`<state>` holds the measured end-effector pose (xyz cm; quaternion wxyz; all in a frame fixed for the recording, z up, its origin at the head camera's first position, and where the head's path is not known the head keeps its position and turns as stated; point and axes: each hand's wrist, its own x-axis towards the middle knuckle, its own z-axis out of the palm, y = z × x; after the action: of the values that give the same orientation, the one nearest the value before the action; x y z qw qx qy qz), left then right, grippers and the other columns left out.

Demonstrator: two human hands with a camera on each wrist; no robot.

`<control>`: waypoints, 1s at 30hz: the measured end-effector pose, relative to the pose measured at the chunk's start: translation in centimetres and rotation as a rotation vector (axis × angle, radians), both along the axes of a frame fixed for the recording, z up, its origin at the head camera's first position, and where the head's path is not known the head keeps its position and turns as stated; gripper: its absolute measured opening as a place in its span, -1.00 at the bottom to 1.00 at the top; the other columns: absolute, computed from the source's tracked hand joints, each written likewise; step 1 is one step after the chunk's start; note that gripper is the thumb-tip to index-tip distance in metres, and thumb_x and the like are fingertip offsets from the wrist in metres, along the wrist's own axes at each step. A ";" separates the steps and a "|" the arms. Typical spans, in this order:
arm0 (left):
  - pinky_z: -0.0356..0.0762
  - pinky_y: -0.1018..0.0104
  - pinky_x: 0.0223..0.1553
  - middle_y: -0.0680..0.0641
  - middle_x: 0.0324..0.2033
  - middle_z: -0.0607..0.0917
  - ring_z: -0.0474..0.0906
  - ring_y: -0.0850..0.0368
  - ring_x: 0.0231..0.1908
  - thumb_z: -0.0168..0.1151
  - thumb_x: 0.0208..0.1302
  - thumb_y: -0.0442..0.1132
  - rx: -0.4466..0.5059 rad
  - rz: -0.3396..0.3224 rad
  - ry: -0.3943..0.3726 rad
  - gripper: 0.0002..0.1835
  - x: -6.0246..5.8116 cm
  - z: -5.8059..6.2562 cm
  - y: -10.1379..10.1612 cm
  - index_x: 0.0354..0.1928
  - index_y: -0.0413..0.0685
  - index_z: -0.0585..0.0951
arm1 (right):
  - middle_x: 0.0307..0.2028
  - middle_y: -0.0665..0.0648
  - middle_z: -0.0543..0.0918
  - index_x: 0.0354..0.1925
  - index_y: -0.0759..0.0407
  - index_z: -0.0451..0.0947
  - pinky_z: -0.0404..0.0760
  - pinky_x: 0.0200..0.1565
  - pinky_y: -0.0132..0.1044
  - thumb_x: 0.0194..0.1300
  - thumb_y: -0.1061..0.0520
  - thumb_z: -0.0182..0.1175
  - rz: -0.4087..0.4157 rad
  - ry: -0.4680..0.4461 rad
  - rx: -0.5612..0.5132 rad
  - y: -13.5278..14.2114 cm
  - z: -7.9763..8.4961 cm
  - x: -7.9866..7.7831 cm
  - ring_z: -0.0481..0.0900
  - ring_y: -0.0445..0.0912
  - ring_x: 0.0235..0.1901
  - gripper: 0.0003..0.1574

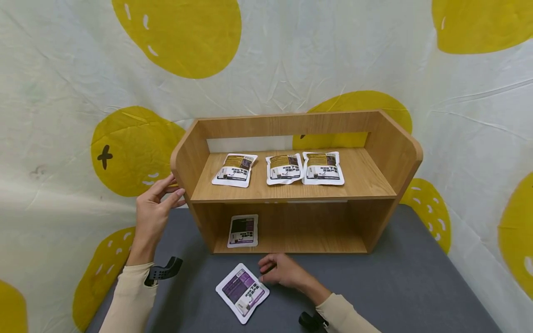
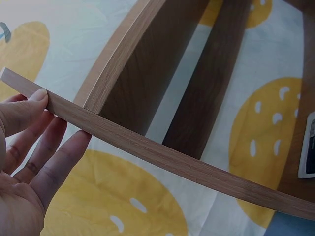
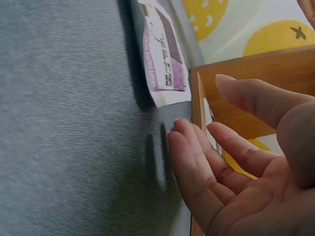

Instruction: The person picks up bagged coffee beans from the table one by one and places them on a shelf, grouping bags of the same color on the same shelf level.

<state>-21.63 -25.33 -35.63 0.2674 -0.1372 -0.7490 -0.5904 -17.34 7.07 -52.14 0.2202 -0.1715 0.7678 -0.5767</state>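
Observation:
My left hand [image 1: 153, 212] holds the left side panel of a two-tier wooden shelf [image 1: 291, 200]. Thumb and fingers [image 2: 63, 162] pinch the panel's edge in the left wrist view. Just right of a white-and-purple pouch [image 1: 243, 293] is my right hand [image 1: 287, 273], fingers loosely bent with nothing between them. That pouch lies tilted on the table before the shelf; the right wrist view shows it apart from the fingertips [image 3: 179, 142]. Another purple pouch [image 1: 243, 231] lies at the left of the lower tier.
Three white-and-brown pouches lie on the upper tier: one at left [image 1: 235, 170], one in the middle [image 1: 285, 169], one at right [image 1: 323, 168], the last two touching. A dark grey table [image 1: 420, 282] carries the shelf. Behind hangs a pale curtain [image 1: 333, 55] with yellow shapes.

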 end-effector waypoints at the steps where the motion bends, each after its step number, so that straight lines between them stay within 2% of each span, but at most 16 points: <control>1: 0.76 0.30 -0.22 -0.07 0.01 0.67 0.71 0.15 -0.09 0.34 0.31 -0.44 0.001 -0.001 0.000 -0.45 0.0 0.0 0.0 0.31 0.06 0.60 | -0.12 0.33 0.70 0.04 0.46 0.60 0.65 -0.33 -0.39 0.11 0.33 0.45 0.003 0.019 0.018 -0.1 -0.1 0.1 0.63 -0.12 -0.28 -0.49; 8: 0.76 0.30 -0.22 -0.07 0.01 0.67 0.70 0.15 -0.10 0.33 0.31 -0.45 0.012 -0.008 0.005 -0.46 0.0 0.0 -0.1 0.31 0.04 0.60 | -0.18 0.24 0.70 -0.01 0.39 0.64 0.63 -0.30 -0.45 0.01 0.31 0.54 0.022 0.171 0.113 -0.6 -0.6 1.0 0.67 0.00 -0.25 -0.46; 17: 0.76 0.30 -0.22 -0.07 0.01 0.66 0.70 0.15 -0.09 0.33 0.31 -0.45 0.008 -0.006 0.001 -0.46 0.0 -0.1 -0.1 0.32 0.04 0.60 | -0.23 0.11 0.61 0.00 0.33 0.66 0.57 -0.23 -0.47 -0.11 0.16 0.67 0.048 0.321 0.206 -1.3 -0.9 1.9 0.58 -0.18 -0.29 -0.31; 25: 0.76 0.31 -0.22 -0.08 0.01 0.67 0.70 0.15 -0.10 0.34 0.31 -0.43 -0.013 0.010 0.000 -0.46 0.0 -0.1 0.0 0.31 0.09 0.60 | -0.24 0.04 0.56 0.06 0.31 0.63 0.52 -0.24 -0.51 -0.18 0.15 0.69 0.045 0.404 0.270 -1.9 -1.3 2.5 0.50 -0.27 -0.34 -0.21; 30: 0.76 0.31 -0.22 -0.08 0.01 0.66 0.70 0.15 -0.09 0.33 0.32 -0.44 -0.012 0.002 0.005 -0.45 -0.1 -0.2 -0.1 0.32 0.09 0.60 | -0.25 -0.02 0.54 0.10 0.27 0.62 0.48 -0.27 -0.51 -0.19 0.20 0.67 0.026 0.407 0.292 -2.4 -1.3 2.8 0.43 -0.33 -0.40 -0.18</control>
<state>-21.69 -25.42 -35.79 0.2691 -0.1395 -0.7521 -0.5853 -14.52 4.69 -53.47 0.0906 -0.2603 0.8692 -0.4104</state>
